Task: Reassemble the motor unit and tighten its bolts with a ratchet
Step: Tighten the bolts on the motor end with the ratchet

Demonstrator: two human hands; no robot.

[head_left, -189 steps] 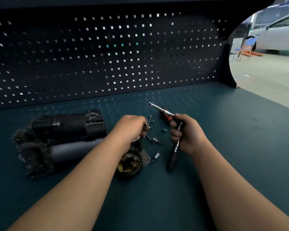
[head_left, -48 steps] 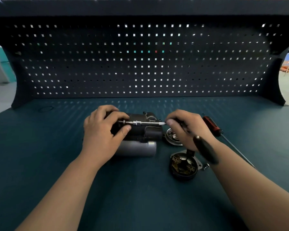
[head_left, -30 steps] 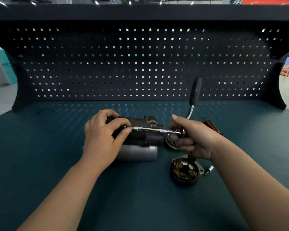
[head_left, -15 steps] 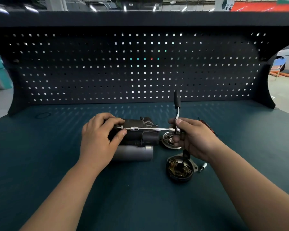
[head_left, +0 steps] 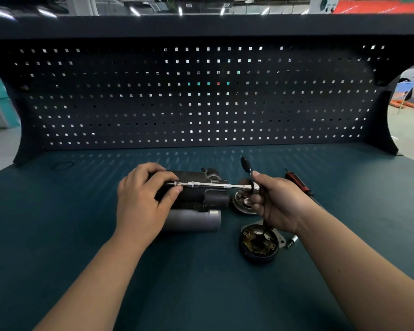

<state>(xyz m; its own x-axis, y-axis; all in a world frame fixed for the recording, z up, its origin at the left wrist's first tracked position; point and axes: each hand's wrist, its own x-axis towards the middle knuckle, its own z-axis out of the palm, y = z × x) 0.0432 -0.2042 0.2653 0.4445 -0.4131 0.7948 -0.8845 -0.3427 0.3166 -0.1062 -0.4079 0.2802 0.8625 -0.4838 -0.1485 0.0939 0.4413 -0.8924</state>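
Since half a second earlier the ratchet handle (head_left: 246,166) had swung down from near upright and leaned off toward the pegboard (head_left: 201,103); the motor hadn't budged. Left hand (head_left: 141,201) was curled over the starter motor (head_left: 196,199), thumb and forefinger steadying the socket end of the extension bar (head_left: 210,185). Right hand (head_left: 277,204) was wrapped around the ratchet head. Motor lay on its side mid-bench, long axis left-right, open end facing right toward the brush end cap (head_left: 258,244). Imo: keep the bar dead in line with the bolt and use short strokes, or the socket could slip off.
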